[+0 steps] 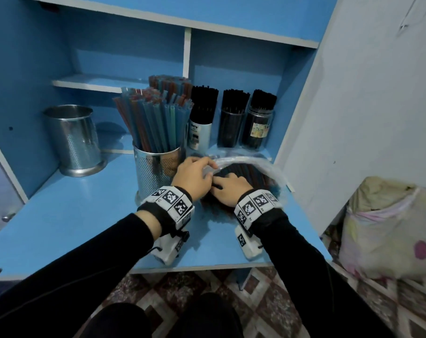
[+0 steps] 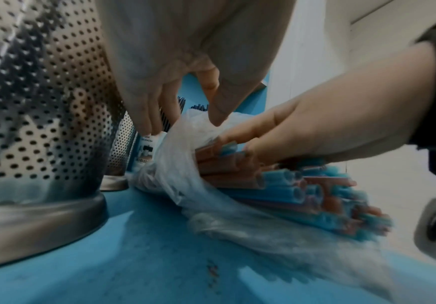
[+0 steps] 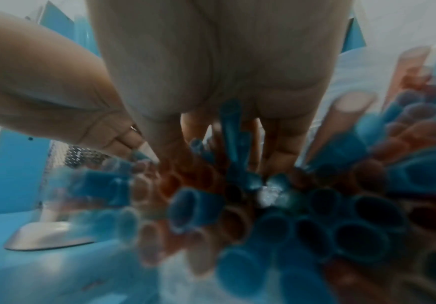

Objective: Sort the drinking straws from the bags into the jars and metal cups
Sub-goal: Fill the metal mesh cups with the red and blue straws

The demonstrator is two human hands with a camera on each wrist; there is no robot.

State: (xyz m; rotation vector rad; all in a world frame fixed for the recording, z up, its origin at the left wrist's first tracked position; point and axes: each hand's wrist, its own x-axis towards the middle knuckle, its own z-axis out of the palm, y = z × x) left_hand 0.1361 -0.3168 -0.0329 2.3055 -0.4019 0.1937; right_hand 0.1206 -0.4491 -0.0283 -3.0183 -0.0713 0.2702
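Left hand (image 1: pixel 192 176) pinches bag (image 2: pixel 185 144)

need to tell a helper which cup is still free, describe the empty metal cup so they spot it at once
Start at the blue desk under the shelves. Two perforated metal cups stand on it: the near cup, by the left hand, is packed with blue and orange straws. The empty cup stands apart at the far left, nothing sticking out of it.

Blue desk (image 1: pixel 85 215) bears cups (image 1: pixel 73 140), jars (image 1: pixel 231 123), straw bag (image 1: pixel 251 164).
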